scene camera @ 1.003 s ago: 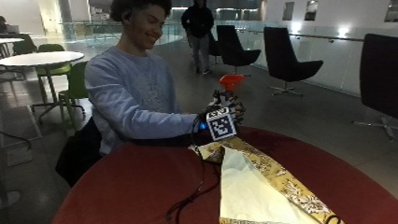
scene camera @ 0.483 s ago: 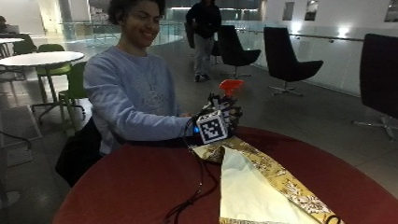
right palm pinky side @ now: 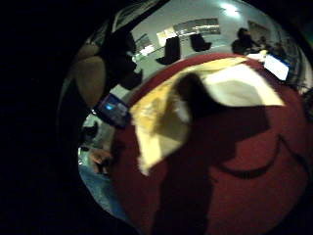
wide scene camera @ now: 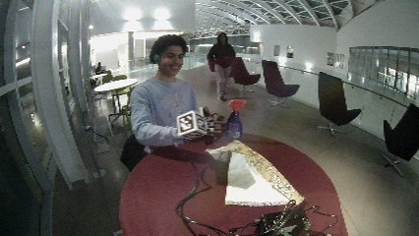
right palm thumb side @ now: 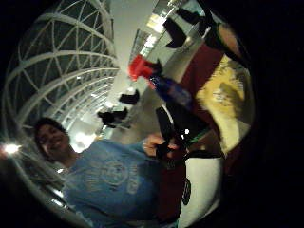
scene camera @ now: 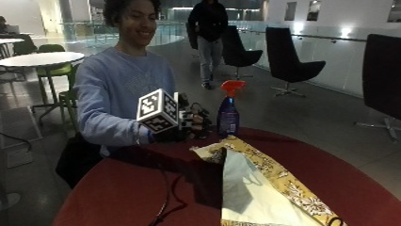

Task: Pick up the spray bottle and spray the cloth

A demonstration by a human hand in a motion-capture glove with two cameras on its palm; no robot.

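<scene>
While the spray bottle (scene camera: 228, 110) stands upright near the far edge of the red table (scene camera: 125, 188), just beyond the cloth's near corner, the gloved right hand (scene camera: 188, 126) hovers just beside the bottle, on the person's side of it. From the outside view the hand looks close to the bottle but apart from it; the fingers (scene camera: 202, 123) point toward the bottle and seem partly spread, holding nothing, though the dim light makes the exact gap hard to judge. The thumb-side palm view shows the bottle (right palm thumb side: 164, 85) ahead of the palm with its red trigger head clear of the fingers, which agrees with no grasp yet.

The cloth (scene camera: 263, 188), yellow-patterned with a pale lining, lies spread on the table, running from beside the bottle toward the table's near edge, one corner folded up.

By my reading the task is at its very start: the reach is under way, the bottle not yet gripped or lifted, and the spraying of the cloth wholly left to do.
</scene>
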